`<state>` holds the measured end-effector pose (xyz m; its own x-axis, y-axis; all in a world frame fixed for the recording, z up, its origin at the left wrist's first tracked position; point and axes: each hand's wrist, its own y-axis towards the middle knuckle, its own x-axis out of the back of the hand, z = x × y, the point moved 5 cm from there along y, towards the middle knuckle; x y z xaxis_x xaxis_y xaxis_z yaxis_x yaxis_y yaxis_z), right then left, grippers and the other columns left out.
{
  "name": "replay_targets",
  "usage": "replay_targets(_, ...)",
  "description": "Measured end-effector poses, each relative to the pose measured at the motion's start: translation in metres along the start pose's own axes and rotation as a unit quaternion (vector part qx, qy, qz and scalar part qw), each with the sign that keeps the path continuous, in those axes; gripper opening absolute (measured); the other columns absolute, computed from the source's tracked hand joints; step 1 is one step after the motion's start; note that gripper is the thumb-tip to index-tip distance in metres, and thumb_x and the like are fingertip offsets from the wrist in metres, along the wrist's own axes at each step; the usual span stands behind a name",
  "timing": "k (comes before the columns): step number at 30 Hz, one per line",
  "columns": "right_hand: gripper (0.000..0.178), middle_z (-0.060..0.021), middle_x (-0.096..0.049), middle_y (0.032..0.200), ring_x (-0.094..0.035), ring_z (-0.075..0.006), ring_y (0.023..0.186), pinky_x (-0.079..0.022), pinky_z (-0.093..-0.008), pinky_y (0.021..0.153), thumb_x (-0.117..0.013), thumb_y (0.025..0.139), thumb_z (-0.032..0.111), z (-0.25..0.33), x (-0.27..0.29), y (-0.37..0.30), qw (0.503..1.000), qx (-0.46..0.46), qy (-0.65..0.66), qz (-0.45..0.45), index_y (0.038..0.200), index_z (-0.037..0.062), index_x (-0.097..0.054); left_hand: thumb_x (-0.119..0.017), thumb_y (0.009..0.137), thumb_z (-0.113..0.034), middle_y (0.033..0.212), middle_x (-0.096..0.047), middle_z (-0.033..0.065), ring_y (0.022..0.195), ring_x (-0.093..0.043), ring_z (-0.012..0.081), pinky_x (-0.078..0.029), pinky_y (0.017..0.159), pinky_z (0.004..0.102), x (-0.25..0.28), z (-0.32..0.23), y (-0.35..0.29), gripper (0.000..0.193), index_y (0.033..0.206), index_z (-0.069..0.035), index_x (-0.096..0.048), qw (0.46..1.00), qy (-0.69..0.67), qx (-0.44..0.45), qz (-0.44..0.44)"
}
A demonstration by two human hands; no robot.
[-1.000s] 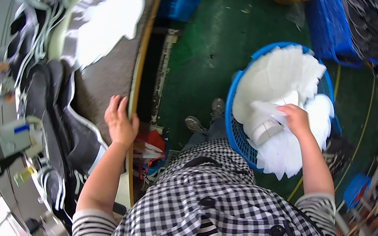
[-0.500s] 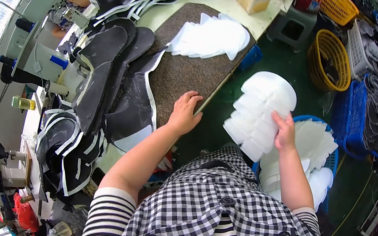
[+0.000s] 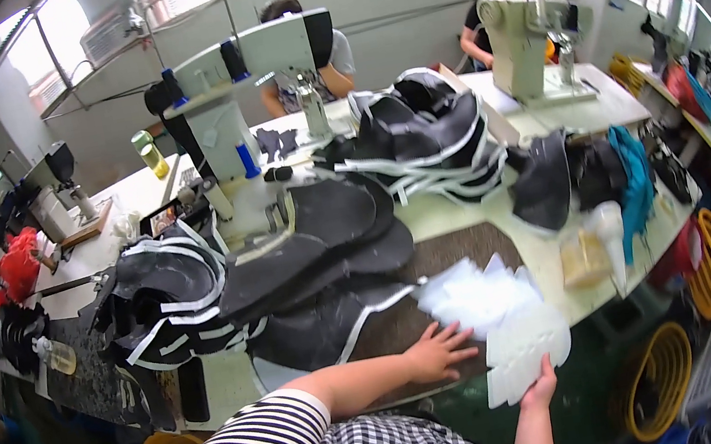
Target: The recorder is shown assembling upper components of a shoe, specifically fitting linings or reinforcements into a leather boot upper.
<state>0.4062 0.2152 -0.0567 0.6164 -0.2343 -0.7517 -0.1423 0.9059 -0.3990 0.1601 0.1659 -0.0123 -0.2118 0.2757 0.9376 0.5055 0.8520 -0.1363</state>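
Observation:
My right hand (image 3: 539, 386) grips a fanned stack of thin white sheet pieces (image 3: 517, 355) with rounded ends, thumb on top, at the table's front edge. Just beyond it, a loose pile of similar white pieces (image 3: 475, 294) lies on the brown mat (image 3: 465, 246), and the held stack overlaps its near side in view. My left hand (image 3: 438, 352) rests on the mat left of the stack, fingers spread, nothing in it. Farther left lie black shoe-shaped panels (image 3: 312, 244) and a black piece with white edging (image 3: 317, 328).
Black parts with white trim (image 3: 425, 129) are heaped behind the mat. A glue container (image 3: 583, 258) with a white nozzle bottle (image 3: 608, 234) stands at right. Sewing machines (image 3: 211, 133) and two people are across the table. A yellow basket (image 3: 658, 383) sits on the floor.
The view has tilted up toward the far side of the table. My right hand has carried the white stack from above the floor basket to beside the pile. My left hand's fingers have spread.

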Motion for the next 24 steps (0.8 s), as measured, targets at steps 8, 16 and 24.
replay_targets(8,0.047,-0.0158,-0.05,0.137,-0.05,-0.0328,0.124,-0.04,-0.0452,0.105,-0.05,0.096,0.013,0.03,-0.063,0.109,0.992,-0.012,-0.112,0.054,0.14,-0.0002,-0.039,-0.046,0.093,-0.054,0.161,-0.01,-0.0002,0.149,-0.006,0.0274,-0.013,0.113,0.0614,0.031,0.062,0.058,0.068,0.151,-0.023,-0.026,0.997,0.023,0.073,0.01)
replay_targets(16,0.042,-0.0125,-0.06,0.123,-0.06,-0.0268,0.107,-0.048,-0.0391,0.095,-0.061,0.091,0.014,0.074,-0.142,0.142,0.977,0.096,-0.172,0.08,0.129,0.0,-0.051,-0.063,0.087,-0.023,0.153,-0.033,0.0105,0.14,-0.031,0.034,-0.026,0.112,0.0496,0.101,0.106,0.092,0.049,0.135,-0.016,-0.051,0.928,-0.124,0.118,-0.33)
replay_targets(24,0.042,-0.0074,-0.069,0.099,-0.062,-0.0124,0.088,-0.05,-0.0294,0.079,-0.068,0.09,0.025,0.011,-0.231,0.077,0.549,-0.074,-0.691,0.464,0.125,0.0043,-0.057,-0.069,0.08,-0.018,0.101,-0.062,0.007,0.098,-0.059,0.0241,-0.042,0.093,0.0408,0.168,0.028,0.065,0.027,0.107,-0.013,-0.066,0.965,-0.055,0.084,-0.243)
